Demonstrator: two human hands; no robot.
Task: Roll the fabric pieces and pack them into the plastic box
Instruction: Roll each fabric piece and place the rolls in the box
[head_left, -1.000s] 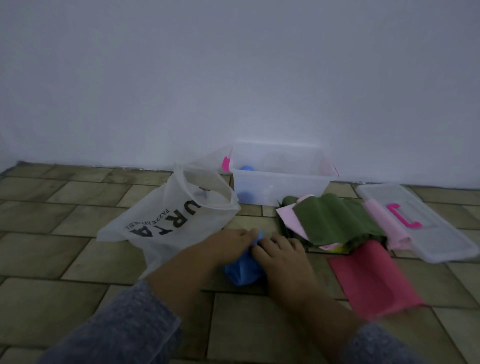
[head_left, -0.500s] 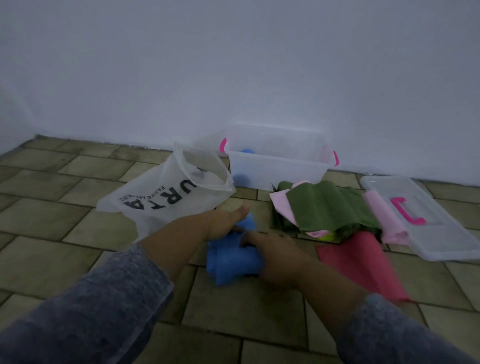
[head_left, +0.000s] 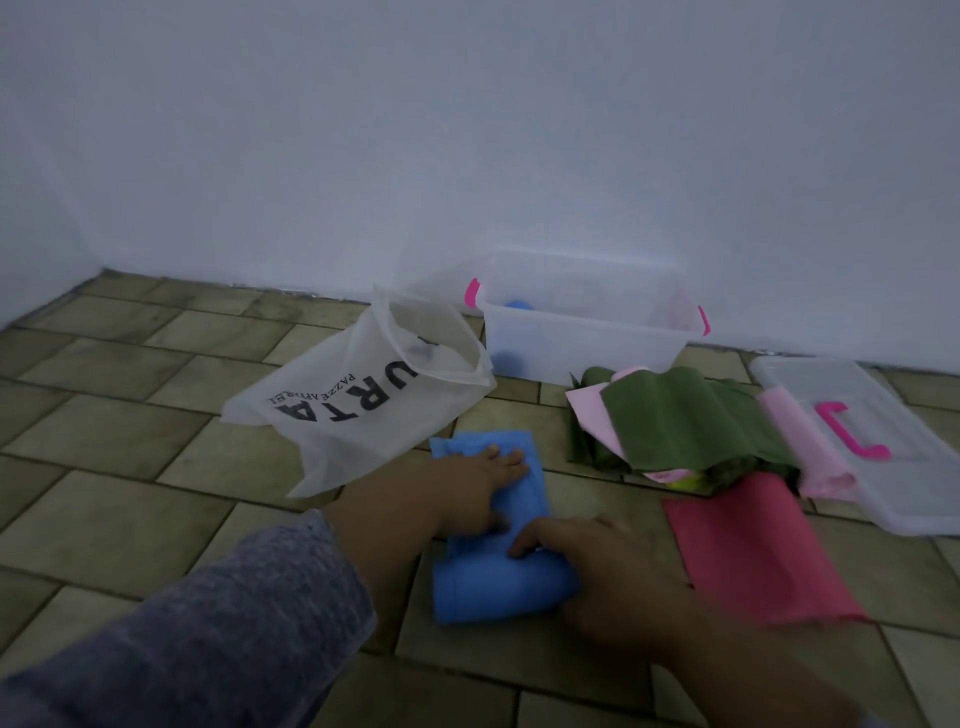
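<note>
Tiled floor against a white wall: blue cloth (head_left: 488, 587) part-rolled under both hands.
Left hand (head_left: 483, 483) lies flat with straight fingers, pinning the far end, evidently to hold it taut. Right hand (head_left: 587, 566) curls its fingers over the rolled near end, apparently to turn it. Plastic box (head_left: 587, 343) stands open by the wall, one blue roll (head_left: 517, 305) inside. Green and pink pieces (head_left: 675, 415) wait just before it.

Speckled grey knit sleeve (head_left: 218, 639), bare forearms (head_left: 400, 512)
</note>
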